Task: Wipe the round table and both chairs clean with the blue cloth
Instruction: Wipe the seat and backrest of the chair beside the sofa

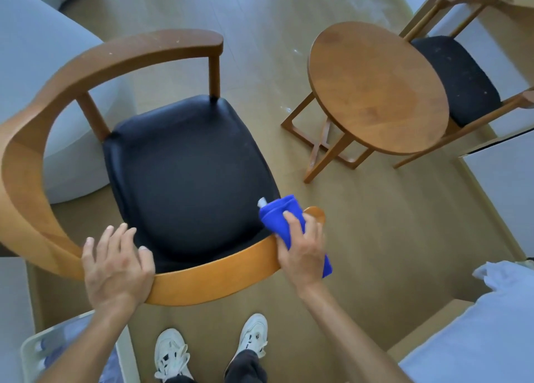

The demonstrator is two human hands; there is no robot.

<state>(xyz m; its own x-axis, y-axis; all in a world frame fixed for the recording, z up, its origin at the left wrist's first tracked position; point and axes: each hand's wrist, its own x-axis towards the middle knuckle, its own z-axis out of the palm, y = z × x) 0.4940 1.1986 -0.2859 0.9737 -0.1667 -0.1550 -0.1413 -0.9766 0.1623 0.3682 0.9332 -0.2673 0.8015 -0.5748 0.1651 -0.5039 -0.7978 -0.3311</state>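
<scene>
Right hand (pixel 303 249) grips blue cloth (pixel 277 212) on near chair (pixel 219 270) rail, 5 o'clock. Left hand (pixel 115 264) flat, bracing, 8 o'clock. Wrap cloth round rail, long overlapping strokes. Tabletop (pixel 375 87) and far chair (pixel 462 79) at 2 o'clock.

Near chair frame (pixel 202 278): smooth wood, satin sheen noted. Seat pad (pixel 187 168): black, leather-like, slightly glossy. Blue cloth (pixel 277 213): soft matt fabric. Round table (pixel 375 87): smooth wood, grain seen. Far chair seat (pixel 459 79): black, matt, pale-flecked.
</scene>
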